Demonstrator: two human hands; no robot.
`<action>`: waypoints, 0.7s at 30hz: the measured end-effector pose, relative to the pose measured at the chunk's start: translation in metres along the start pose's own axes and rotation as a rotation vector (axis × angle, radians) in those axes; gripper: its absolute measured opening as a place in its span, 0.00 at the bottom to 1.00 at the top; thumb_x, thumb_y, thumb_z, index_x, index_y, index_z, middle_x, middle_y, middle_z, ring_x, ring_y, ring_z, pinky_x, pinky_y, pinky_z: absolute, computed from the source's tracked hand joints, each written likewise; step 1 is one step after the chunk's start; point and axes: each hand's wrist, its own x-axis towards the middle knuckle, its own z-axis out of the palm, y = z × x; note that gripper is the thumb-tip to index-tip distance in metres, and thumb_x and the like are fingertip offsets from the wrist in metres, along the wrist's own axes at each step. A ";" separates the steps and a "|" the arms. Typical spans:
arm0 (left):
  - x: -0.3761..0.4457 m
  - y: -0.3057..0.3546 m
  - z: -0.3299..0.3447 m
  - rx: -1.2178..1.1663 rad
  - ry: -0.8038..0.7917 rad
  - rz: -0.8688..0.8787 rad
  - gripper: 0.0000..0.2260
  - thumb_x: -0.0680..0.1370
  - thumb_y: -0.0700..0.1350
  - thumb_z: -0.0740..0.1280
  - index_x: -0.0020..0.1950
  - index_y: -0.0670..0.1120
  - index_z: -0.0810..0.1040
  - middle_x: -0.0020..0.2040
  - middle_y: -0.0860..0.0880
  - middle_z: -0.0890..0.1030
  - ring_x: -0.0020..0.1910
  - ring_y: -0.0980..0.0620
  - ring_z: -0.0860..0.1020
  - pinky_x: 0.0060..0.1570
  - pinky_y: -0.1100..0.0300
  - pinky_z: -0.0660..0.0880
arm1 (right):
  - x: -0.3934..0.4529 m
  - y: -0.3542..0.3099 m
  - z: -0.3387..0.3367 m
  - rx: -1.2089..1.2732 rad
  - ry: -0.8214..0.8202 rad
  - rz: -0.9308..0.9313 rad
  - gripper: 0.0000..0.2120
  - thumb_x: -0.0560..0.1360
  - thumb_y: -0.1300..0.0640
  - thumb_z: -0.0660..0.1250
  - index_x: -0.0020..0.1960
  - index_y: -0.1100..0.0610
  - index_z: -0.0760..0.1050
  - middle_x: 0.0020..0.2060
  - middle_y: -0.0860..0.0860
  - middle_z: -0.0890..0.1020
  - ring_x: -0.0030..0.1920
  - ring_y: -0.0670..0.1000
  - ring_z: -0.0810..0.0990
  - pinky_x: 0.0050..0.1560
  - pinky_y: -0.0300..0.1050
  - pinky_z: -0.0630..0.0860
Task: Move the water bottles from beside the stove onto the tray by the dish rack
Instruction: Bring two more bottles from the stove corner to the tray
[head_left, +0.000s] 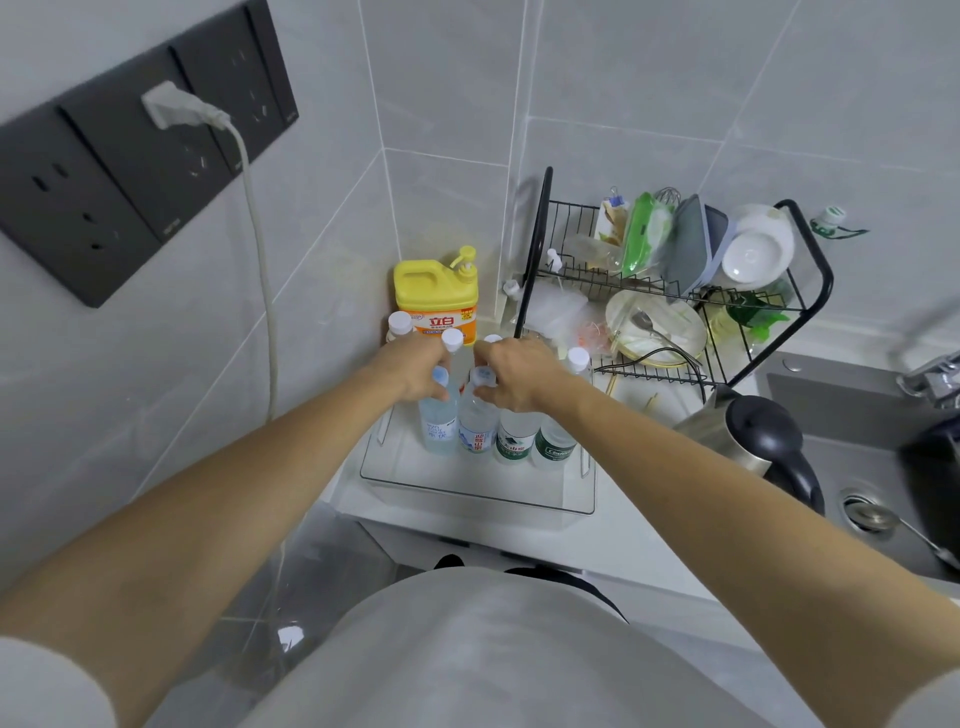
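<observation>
Over the tray's far half, the left hand (415, 371) is gripping the neck of a blue-capped water bottle (439, 415) and the right hand (511, 376) is closing on its neighbour (478, 421). Both bottles are standing upright directly beneath the palms, on the clear tray (467, 493) at the left of the dish rack (675, 291), before the yellow detergent jug (435, 301).

Bare forearms, white short-sleeved shirt (plain)

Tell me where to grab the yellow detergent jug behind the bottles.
Take the yellow detergent jug by the moulded handle at its top, left of the pump, coming from above. It stands upright in the corner, walled behind and fenced by water bottles in front.
</observation>
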 end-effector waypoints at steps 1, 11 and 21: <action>0.000 0.000 0.000 -0.001 0.000 -0.002 0.12 0.70 0.51 0.79 0.46 0.51 0.78 0.46 0.48 0.79 0.48 0.46 0.79 0.47 0.51 0.79 | 0.001 0.001 -0.001 -0.004 0.002 -0.004 0.18 0.77 0.46 0.68 0.61 0.56 0.72 0.53 0.56 0.82 0.54 0.61 0.81 0.48 0.48 0.60; -0.003 0.003 -0.003 0.020 -0.021 -0.028 0.17 0.68 0.45 0.82 0.53 0.46 0.81 0.49 0.46 0.81 0.47 0.45 0.77 0.43 0.55 0.74 | 0.002 -0.002 0.006 -0.046 -0.011 0.009 0.18 0.77 0.46 0.68 0.59 0.57 0.72 0.50 0.57 0.82 0.52 0.62 0.81 0.47 0.49 0.62; -0.006 0.001 -0.001 -0.023 0.008 -0.034 0.11 0.70 0.43 0.79 0.49 0.46 0.80 0.47 0.45 0.81 0.46 0.44 0.79 0.39 0.57 0.70 | 0.001 0.002 0.007 -0.021 -0.013 0.029 0.18 0.76 0.43 0.69 0.59 0.55 0.74 0.50 0.54 0.82 0.52 0.60 0.81 0.54 0.52 0.68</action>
